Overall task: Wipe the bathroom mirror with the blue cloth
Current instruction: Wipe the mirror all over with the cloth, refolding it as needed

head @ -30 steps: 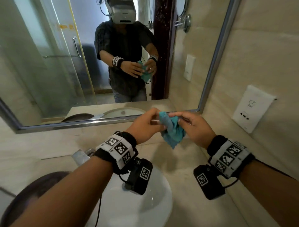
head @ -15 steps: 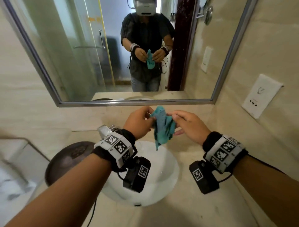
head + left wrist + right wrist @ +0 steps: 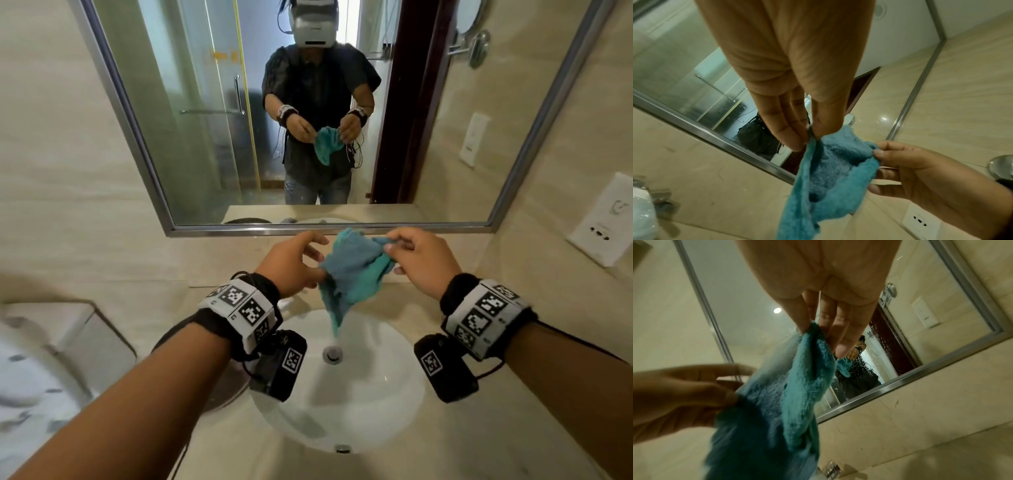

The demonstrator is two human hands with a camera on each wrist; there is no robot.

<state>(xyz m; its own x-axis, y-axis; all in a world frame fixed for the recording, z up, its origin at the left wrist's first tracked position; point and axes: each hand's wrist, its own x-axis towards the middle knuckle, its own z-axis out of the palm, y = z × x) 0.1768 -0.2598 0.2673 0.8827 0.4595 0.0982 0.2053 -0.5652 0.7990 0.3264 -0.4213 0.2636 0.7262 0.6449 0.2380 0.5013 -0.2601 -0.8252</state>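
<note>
One blue cloth (image 3: 354, 274) is held up between two hands above the white basin (image 3: 376, 411), just below the bottom edge of the bathroom mirror (image 3: 205, 137) and clear of the glass. The cloth's left edge is pinched by the left hand (image 3: 291, 265) between thumb and fingertips (image 3: 789, 138), and an upper corner is pinched by the right hand (image 3: 423, 262) the same way, so the fabric is stretched partway open and a loose tail is left hanging toward the single drain (image 3: 332, 353). The mirror is bounded by a silver metal frame (image 3: 308, 230); its lower rail runs just behind the knuckles, its left and right rails slant outward, and open glass is seen above the hands. Water spots are seen on the glass in the right wrist view. Beige tiled wall is seen on both sides of the frame. One white wall socket (image 3: 606, 222) is mounted to the right of the mirror, well apart from the cloth. Two wristbands (image 3: 245, 308) printed with black-and-white square marker patterns are worn, one per wrist, each with a black camera block hung beneath. No readable lettering can be made out anywhere.
</note>
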